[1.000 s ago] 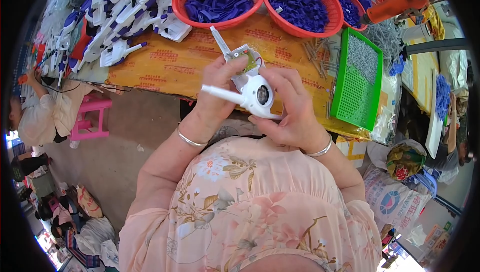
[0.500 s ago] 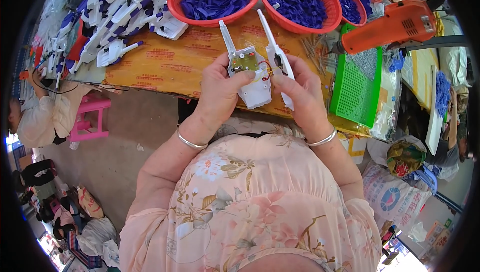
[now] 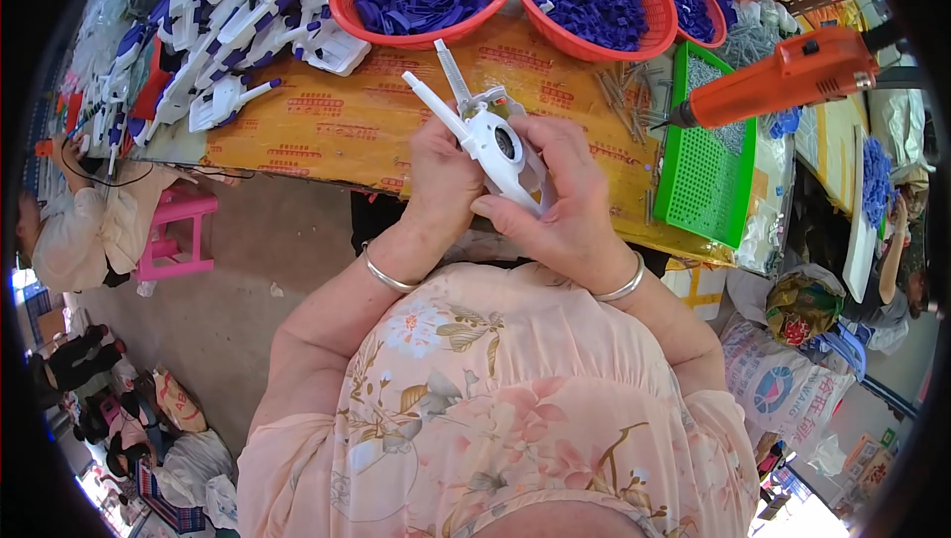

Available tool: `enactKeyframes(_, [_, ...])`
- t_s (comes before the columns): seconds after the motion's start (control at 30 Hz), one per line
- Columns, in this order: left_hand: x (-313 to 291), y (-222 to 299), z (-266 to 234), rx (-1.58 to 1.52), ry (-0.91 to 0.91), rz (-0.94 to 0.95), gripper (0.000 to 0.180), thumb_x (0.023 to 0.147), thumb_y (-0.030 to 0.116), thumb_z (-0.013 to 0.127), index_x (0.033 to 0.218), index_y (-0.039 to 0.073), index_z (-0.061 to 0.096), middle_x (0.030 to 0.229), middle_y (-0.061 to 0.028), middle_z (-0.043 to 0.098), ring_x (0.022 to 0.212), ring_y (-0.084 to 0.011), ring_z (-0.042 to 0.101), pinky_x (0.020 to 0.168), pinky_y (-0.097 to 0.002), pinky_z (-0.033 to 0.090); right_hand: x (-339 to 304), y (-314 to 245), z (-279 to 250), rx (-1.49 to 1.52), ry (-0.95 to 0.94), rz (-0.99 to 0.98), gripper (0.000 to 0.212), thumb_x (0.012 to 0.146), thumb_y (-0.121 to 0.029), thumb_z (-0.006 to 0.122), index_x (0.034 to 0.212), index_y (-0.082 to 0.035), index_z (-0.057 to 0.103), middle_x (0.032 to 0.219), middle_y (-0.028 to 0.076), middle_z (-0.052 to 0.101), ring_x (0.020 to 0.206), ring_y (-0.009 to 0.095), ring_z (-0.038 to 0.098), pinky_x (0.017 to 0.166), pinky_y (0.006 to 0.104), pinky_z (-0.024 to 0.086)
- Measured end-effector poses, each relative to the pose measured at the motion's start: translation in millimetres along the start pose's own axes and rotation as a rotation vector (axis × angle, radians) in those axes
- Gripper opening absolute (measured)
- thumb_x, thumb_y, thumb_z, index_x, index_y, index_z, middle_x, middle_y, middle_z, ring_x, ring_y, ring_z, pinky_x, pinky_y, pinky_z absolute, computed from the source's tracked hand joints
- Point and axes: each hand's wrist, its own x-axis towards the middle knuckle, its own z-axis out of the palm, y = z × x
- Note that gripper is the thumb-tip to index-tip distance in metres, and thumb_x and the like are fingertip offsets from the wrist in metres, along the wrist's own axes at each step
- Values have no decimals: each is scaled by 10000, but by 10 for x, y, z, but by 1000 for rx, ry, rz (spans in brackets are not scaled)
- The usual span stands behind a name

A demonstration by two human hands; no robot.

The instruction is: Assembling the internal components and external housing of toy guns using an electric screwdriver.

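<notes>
Half a second ago the two white halves stand apart, with the board bared; now the front half is turned lens up and overlaps the back half, hiding most of the board; both are held above the near edge of the desk. The right hand pinches the front half between thumb and fingers; the left hand grips the back half, its fingers mostly hidden; the orange driver hangs lower over the green tray.
</notes>
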Motion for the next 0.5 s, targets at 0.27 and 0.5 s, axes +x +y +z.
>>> enactKeyframes(0.27, [-5, 27, -1, -271, -47, -111, 264, 811, -5, 578, 1071, 0, 533, 959, -75, 619, 835, -139, 607, 757, -276, 498, 66, 10, -161, 777, -60, 574, 527, 742, -120, 750, 1186, 11, 498, 1028, 76, 595, 918, 121, 573, 793, 265, 490])
enactKeyframes(0.5, [25, -44, -59, -131, -52, -114, 330, 780, -70, 573, 1103, -21, 526, 1006, -84, 614, 876, -160, 616, 788, -303, 510, 56, 41, -198, 777, -72, 570, 576, 699, -140, 789, 1174, 13, 502, 1045, 84, 588, 913, 128, 579, 789, 263, 499])
